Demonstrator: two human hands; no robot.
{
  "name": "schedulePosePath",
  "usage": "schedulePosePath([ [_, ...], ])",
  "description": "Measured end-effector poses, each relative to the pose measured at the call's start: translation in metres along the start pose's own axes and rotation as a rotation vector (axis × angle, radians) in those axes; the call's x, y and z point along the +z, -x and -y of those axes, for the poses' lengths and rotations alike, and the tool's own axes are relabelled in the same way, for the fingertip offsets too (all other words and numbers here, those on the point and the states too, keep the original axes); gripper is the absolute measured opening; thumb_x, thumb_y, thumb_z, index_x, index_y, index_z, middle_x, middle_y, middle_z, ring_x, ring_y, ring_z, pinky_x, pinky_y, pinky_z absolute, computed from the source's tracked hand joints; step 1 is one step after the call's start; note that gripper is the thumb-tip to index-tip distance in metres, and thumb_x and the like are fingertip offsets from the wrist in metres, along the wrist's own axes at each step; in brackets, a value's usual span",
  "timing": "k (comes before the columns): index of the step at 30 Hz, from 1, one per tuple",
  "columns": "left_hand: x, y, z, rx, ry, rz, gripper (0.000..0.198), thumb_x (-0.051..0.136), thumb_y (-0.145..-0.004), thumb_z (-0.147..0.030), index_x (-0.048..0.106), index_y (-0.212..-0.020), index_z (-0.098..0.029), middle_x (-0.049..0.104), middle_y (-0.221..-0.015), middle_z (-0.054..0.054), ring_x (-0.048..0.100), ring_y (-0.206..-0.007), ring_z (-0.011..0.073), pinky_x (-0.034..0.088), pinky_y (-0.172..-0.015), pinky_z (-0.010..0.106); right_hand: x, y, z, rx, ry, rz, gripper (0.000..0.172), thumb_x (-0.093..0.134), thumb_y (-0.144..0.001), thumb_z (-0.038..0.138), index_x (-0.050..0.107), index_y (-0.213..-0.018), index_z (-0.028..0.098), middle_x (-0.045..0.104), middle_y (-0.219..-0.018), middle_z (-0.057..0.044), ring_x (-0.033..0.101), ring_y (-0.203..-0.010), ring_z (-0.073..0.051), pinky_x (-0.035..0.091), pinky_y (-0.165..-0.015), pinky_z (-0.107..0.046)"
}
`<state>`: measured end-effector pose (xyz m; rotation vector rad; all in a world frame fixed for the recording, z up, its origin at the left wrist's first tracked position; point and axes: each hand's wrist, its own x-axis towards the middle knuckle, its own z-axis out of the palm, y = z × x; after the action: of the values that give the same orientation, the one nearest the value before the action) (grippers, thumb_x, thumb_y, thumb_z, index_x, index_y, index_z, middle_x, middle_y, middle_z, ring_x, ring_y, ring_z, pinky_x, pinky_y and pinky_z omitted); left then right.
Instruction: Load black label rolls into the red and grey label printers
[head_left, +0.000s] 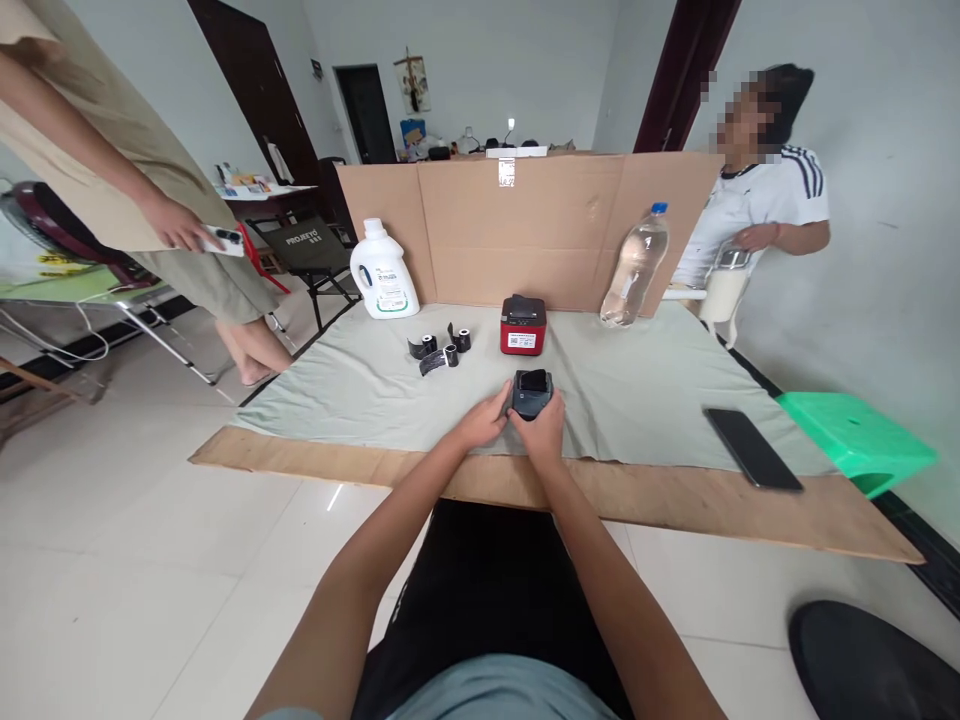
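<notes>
A small dark grey boxy device with a glossy black top (pixel 533 381), possibly a mini printer, is between my two hands near the front of the cloth. My left hand (pixel 486 417) grips its left side, fingers closed against it. Wrapped round its right side and near edge is my right hand (pixel 543 428); some fingertips are hidden behind it. Just beyond stands a red and black boxy device (pixel 523 327) with a white label. Several small black rolls (pixel 450 355) with pale cores lie to the left, their strips partly unwound.
A white detergent jug (pixel 386 275) and a clear bottle with a blue cap (pixel 636 268) stand before a cardboard panel (pixel 517 235). A phone (pixel 752 448) lies at the right edge, near a green stool (pixel 855 430). People stand left (pixel 142 170) and right (pixel 780 205).
</notes>
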<state>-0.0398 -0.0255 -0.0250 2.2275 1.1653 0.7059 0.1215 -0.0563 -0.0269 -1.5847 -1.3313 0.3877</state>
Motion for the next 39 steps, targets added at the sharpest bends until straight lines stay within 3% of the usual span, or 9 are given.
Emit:
schedulePosePath([
  [12, 0.009, -0.006, 0.007, 0.008, 0.004, -0.053, 0.083, 0.050, -0.093, -0.020, 0.019, -0.170, -0.015, 0.043, -0.168, 0.016, 0.045, -0.155, 0.0304, 0.037, -0.130, 0.053, -0.009, -0.004, 0.007, 0.068, 0.116, 0.087, 0.108, 0.084, -0.068, 0.040, 0.034, -0.156, 0.002, 0.050, -0.154, -0.032, 0.050, -0.144, -0.042, 0.043, -0.116, -0.049],
  [22, 0.001, -0.011, -0.009, -0.070, -0.143, 0.017, 0.079, 0.042, -0.091, -0.011, 0.020, -0.167, -0.001, 0.038, -0.168, 0.023, 0.042, -0.157, 0.0309, 0.014, -0.136, 0.054, -0.011, -0.007, 0.003, 0.037, 0.114, 0.069, 0.101, 0.085, -0.066, 0.042, 0.042, -0.150, 0.007, 0.059, -0.146, -0.028, 0.058, -0.134, -0.040, 0.046, -0.111, -0.049],
  [26, 0.002, -0.013, -0.010, -0.076, -0.230, 0.018, 0.085, 0.042, -0.085, -0.003, 0.022, -0.167, -0.008, 0.054, -0.159, 0.020, 0.055, -0.147, 0.0297, 0.013, -0.136, 0.056, -0.012, -0.009, 0.002, 0.026, 0.112, 0.085, 0.098, 0.086, -0.065, 0.045, 0.045, -0.147, 0.010, 0.062, -0.142, -0.025, 0.061, -0.129, -0.040, 0.048, -0.108, -0.051],
  [30, 0.005, -0.011, -0.018, -0.094, -0.309, -0.004, 0.078, 0.042, -0.088, -0.004, 0.025, -0.165, 0.000, 0.073, -0.132, 0.023, 0.069, -0.129, 0.0316, 0.011, -0.134, 0.057, -0.011, -0.010, 0.001, 0.043, 0.135, 0.099, 0.101, 0.087, -0.064, 0.044, 0.044, -0.148, 0.008, 0.063, -0.141, -0.026, 0.061, -0.129, -0.041, 0.047, -0.109, -0.051],
  [39, 0.008, -0.011, -0.024, -0.125, -0.307, -0.047, 0.076, 0.042, -0.090, -0.007, 0.029, -0.165, -0.006, 0.077, -0.126, 0.019, 0.070, -0.125, 0.0320, 0.007, -0.134, 0.058, -0.009, -0.011, -0.002, 0.024, 0.159, 0.078, 0.106, 0.086, -0.065, 0.046, 0.040, -0.151, 0.007, 0.059, -0.145, -0.028, 0.058, -0.135, -0.042, 0.048, -0.109, -0.052],
])
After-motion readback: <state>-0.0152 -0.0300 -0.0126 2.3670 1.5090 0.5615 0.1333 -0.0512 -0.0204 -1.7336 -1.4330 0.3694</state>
